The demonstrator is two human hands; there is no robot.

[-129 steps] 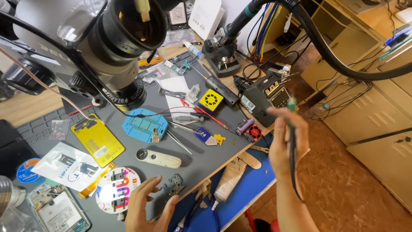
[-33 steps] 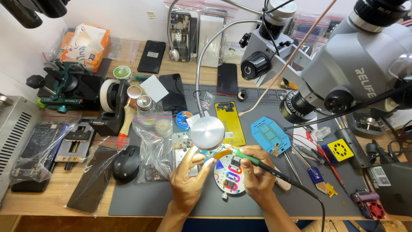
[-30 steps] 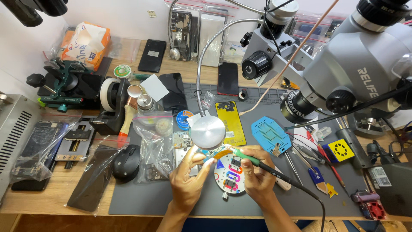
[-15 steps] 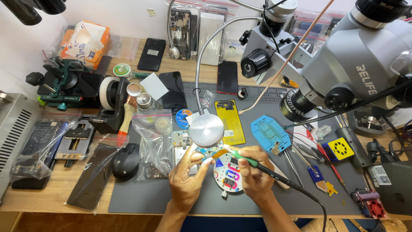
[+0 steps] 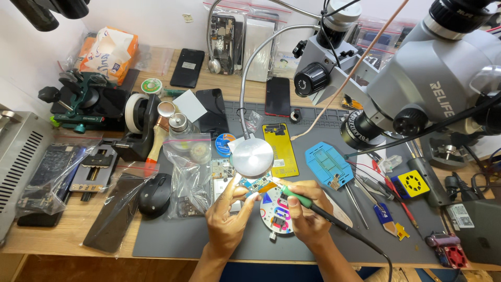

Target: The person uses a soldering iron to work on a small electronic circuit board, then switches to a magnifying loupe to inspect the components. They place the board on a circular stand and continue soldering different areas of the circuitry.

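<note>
left hand (image 5: 225,219) pinching circuit board (image 5: 254,184), right hand (image 5: 305,211) gripping soldering iron (image 5: 302,201), round lamp head (image 5: 252,156) partly covering board

Black mouse (image 5: 155,195), yellow phone back (image 5: 279,149), microscope (image 5: 417,99) on grey mat (image 5: 188,240).

The round lamp head (image 5: 252,156) hides part of the circuit board (image 5: 254,184) at its 12 o'clock edge. The soldering iron's (image 5: 313,207) tip is too small to tell against the board. Its cable (image 5: 383,261) is cut off at 6 o'clock.
</note>
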